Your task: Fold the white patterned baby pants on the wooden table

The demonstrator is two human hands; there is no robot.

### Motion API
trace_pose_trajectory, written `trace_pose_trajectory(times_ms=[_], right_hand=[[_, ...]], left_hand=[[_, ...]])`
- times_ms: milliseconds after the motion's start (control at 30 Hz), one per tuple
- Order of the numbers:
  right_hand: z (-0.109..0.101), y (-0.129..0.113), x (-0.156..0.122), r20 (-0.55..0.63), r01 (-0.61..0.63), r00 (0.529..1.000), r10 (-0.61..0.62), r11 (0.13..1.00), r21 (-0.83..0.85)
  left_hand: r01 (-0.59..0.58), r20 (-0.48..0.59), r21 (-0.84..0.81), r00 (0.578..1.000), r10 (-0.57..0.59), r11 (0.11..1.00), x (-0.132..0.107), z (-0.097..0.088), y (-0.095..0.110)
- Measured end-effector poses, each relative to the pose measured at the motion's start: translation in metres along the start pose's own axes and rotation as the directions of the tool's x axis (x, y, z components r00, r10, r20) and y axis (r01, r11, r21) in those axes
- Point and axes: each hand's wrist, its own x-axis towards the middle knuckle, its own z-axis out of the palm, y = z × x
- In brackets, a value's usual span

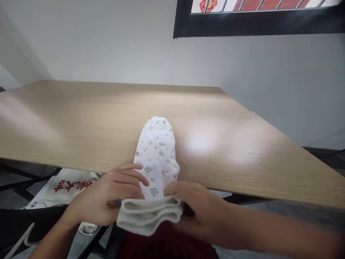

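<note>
Illumination is bright, soft and diffuse, entering from the window [258, 14] at upper right, and it produces a broad pale glare patch on the wooden surface [215, 140] (strongest right of centre) with only faint shadows beneath the white cloth [157, 154]. The area below the near edge of the surface is noticeably darker, and the wall [107, 39] grades from light grey to a dimmer tone at the left corner. Wide-angle distortion bends the surface edges outward, and the right forearm [283, 233] at the lower frame border shows soft blur.
</note>
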Motion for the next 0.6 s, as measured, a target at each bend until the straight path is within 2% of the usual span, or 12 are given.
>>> trace_pose_trajectory(times_ms=[67, 133, 167, 233, 300, 333, 367, 467, 500, 533, 600], right_hand=[[-0.014, 0.002, 0.008, -0.076, -0.072, 0.994, 0.077, 0.995, 0.063], [-0.032, 0.014, 0.028, -0.185, -0.097, 0.978, 0.100, 0.995, 0.024], [-0.042, 0.024, 0.041, -0.249, -0.104, 0.964, 0.097, 0.994, -0.015], [-0.061, 0.047, 0.068, -0.350, -0.138, 0.932, 0.097, 0.986, -0.095], [-0.075, 0.072, 0.092, -0.417, -0.196, 0.902, 0.111, 0.966, -0.168], [-0.079, 0.084, 0.101, -0.430, -0.218, 0.896, 0.108, 0.952, -0.215], [-0.081, 0.095, 0.109, -0.418, -0.230, 0.903, 0.101, 0.935, -0.270], [-0.078, 0.123, 0.125, -0.272, -0.213, 0.958, 0.093, 0.864, -0.457], [-0.076, 0.131, 0.129, -0.232, -0.210, 0.967, 0.104, 0.838, -0.504], [-0.074, 0.139, 0.134, -0.212, -0.219, 0.970, 0.123, 0.820, -0.528], [-0.075, 0.153, 0.142, -0.220, -0.273, 0.958, 0.184, 0.819, -0.504]], left_hand=[[0.055, -0.116, -0.026, 0.992, -0.057, 0.998, 0.012, -0.008, -0.003], [0.206, -0.249, -0.014, 0.947, -0.203, 0.978, 0.031, -0.017, -0.017], [0.295, -0.319, 0.005, 0.906, -0.278, 0.956, 0.041, -0.020, -0.028], [0.418, -0.496, 0.059, 0.800, -0.337, 0.906, 0.059, -0.022, -0.053], [0.506, -0.642, 0.131, 0.699, -0.316, 0.853, 0.071, -0.016, -0.075], [0.524, -0.670, 0.171, 0.683, -0.292, 0.834, 0.073, -0.011, -0.083], [0.518, -0.661, 0.217, 0.702, -0.266, 0.827, 0.074, -0.006, -0.088], [0.392, -0.487, 0.349, 0.852, -0.193, 0.851, 0.069, 0.009, -0.089], [0.351, -0.425, 0.375, 0.888, -0.178, 0.858, 0.067, 0.012, -0.086], [0.326, -0.371, 0.389, 0.912, -0.178, 0.861, 0.065, 0.014, -0.084], [0.317, -0.296, 0.381, 0.932, -0.211, 0.868, 0.061, 0.015, -0.079]])
